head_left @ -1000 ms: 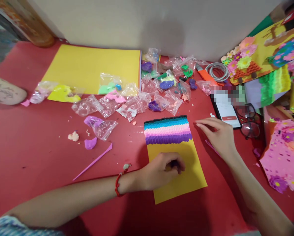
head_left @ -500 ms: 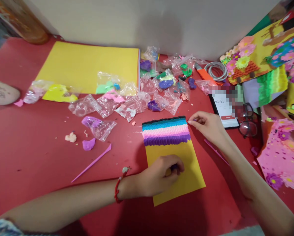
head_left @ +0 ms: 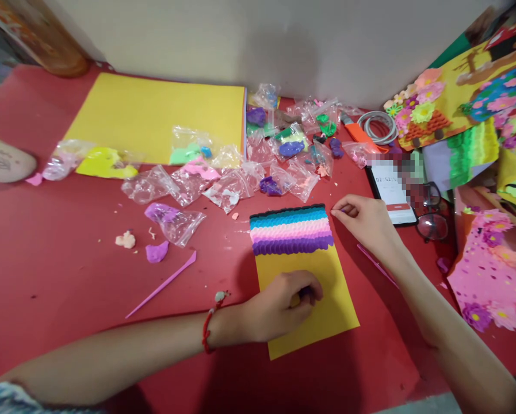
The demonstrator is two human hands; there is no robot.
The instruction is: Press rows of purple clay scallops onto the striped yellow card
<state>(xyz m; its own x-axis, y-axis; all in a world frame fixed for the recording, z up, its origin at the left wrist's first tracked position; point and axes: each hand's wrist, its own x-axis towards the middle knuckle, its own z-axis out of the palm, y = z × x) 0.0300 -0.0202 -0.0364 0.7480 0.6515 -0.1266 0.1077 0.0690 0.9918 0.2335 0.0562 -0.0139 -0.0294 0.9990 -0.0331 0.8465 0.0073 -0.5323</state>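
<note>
A small yellow card (head_left: pixel 327 299) lies on the red table (head_left: pixel 68 264). Its top part is covered with clay scale rows (head_left: pixel 290 230) in black, blue, pink and purple. My left hand (head_left: pixel 283 307) rests on the card's bare lower half, fingers curled around a dark purple lump of clay that barely shows. My right hand (head_left: pixel 365 221) lies at the card's upper right corner, its thumb and forefinger pinched together by the clay rows; whatever sits between them is too small to name.
Several clear bags of coloured clay (head_left: pixel 258 161) lie behind the card, beside a large yellow sheet (head_left: pixel 154 112). A pink modelling tool (head_left: pixel 163 284) and purple clay bits (head_left: pixel 156 252) sit at left. A phone (head_left: pixel 391 190), glasses (head_left: pixel 432 215) and finished clay pictures (head_left: pixel 490 270) crowd the right. Another person's arm (head_left: pixel 3 164) rests far left.
My right hand has slid left from beside the phone to the card's top right corner and closed into a pinch. The left hand has stayed in place.
</note>
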